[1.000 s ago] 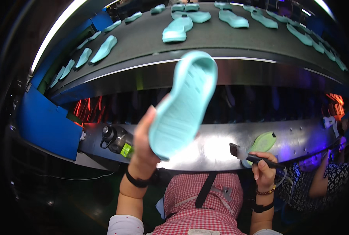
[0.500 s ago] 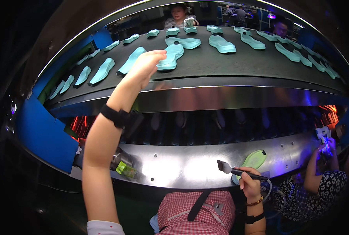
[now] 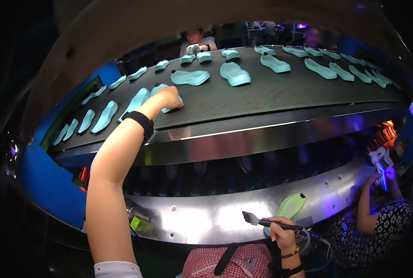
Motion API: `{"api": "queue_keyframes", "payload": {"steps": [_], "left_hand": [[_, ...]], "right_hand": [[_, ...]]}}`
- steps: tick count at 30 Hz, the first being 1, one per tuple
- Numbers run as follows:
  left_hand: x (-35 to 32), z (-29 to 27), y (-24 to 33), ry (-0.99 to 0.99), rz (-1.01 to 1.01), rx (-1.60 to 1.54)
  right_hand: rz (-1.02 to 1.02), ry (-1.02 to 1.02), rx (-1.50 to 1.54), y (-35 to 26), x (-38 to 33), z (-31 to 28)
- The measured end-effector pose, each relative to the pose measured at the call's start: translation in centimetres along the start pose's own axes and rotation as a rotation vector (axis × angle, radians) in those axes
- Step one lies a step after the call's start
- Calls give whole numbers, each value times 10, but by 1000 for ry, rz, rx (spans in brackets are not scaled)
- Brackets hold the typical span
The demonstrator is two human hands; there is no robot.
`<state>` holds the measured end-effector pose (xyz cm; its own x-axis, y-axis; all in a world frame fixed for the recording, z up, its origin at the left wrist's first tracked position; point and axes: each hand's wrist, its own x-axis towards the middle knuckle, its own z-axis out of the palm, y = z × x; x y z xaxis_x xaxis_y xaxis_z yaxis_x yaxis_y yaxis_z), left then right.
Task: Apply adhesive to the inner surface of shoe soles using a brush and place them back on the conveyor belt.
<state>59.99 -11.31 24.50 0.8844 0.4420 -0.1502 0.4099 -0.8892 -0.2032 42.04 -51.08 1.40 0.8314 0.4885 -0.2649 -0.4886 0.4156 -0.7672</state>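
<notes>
My left arm reaches over the dark conveyor belt (image 3: 206, 99). My left hand (image 3: 170, 97) is closed on the near right edge of a teal shoe sole (image 3: 158, 88), its fingertips partly hidden. Another teal sole (image 3: 137, 103) lies just left of it. Low on the right, my right hand (image 3: 283, 235) grips a flat brush (image 3: 251, 218) by its black handle, and a pale tube runs off the handle's end. Beyond that hand, a green insole (image 3: 292, 205) rests on the metal ledge (image 3: 202, 215), with a light blue edge showing beside the brush handle.
Several more teal soles (image 3: 235, 74) lie along the belt. A metal container (image 3: 138, 213) and a bright green packet (image 3: 141, 225) stand on the ledge at left. Across the belt, a person's gloved hand (image 3: 193, 48) is at a sole; another person's hands (image 3: 382, 173) work at right.
My left hand has come down on the teal sole and its fingers have curled in. My right hand still holds the brush. The view has shifted, and the gloved hand opposite has moved left.
</notes>
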Motion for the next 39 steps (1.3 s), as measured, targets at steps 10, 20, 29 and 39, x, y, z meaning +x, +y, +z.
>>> {"api": "queue_keyframes", "payload": {"steps": [10,20,29,39], "left_hand": [[90,16,17,-1,-50,-3],[115,18,60,168,467,-110],[51,-2,136,47,641,-396],[-112,16,30,342,504,-853]], "right_hand": [[20,86,9,15,12,-27],[100,92,42,24,10,-46],[72,69,-5,16,0,-32],[-103,220,98,5,14,-31]]}}
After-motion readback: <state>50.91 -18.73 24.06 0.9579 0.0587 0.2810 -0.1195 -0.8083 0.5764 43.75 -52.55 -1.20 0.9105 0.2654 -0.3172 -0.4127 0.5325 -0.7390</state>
